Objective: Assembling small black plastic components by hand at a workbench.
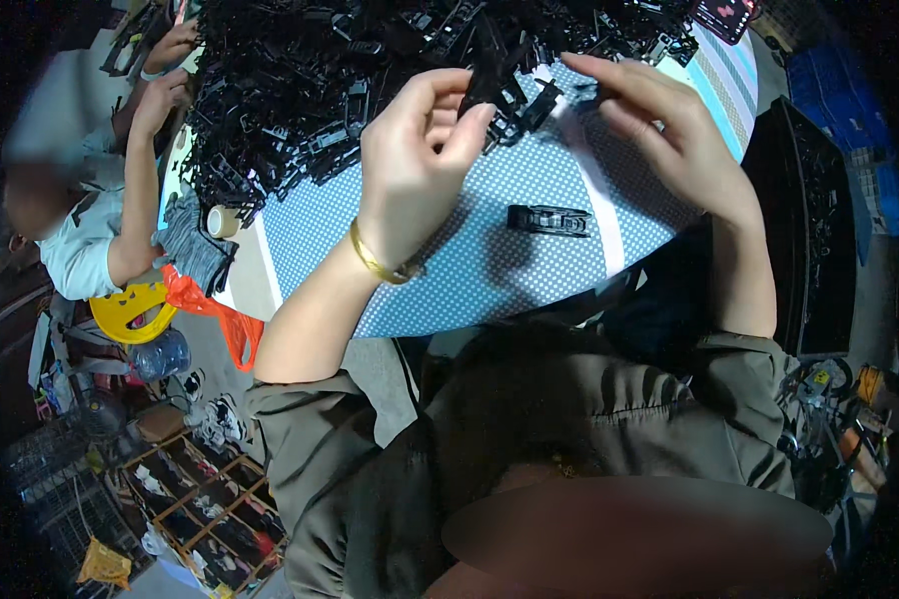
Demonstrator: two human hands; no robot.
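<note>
A black plastic part [491, 75] stands raised above the table edge of the heap, pinched in the left hand [410, 150]; that grip is narrow, the thumb pressing from the near side against the bent fingers. Holding it by one end probably leaves its other end free and facing right, within reach of the right hand [664, 125]. There the grip is loose and fairly wide, forefinger extended and thumb apart; whether a fingertip touches the small dark pieces just beside it, I cannot tell. Nearer the body and to the right of the left grip, a single ribbed black part [549, 220] lies by itself on the dotted blue-and-white tablecloth [420, 250], apart from the rest, perhaps so that it stays distinct. Beyond the left grip and to its left spreads a heap of black plastic parts [300, 95], likely kept there for easy reach. Farther left are a tape roll [223, 222], a grey striped cloth [195, 240] and a co-worker's hand [162, 103] at the heap's edge.
</note>
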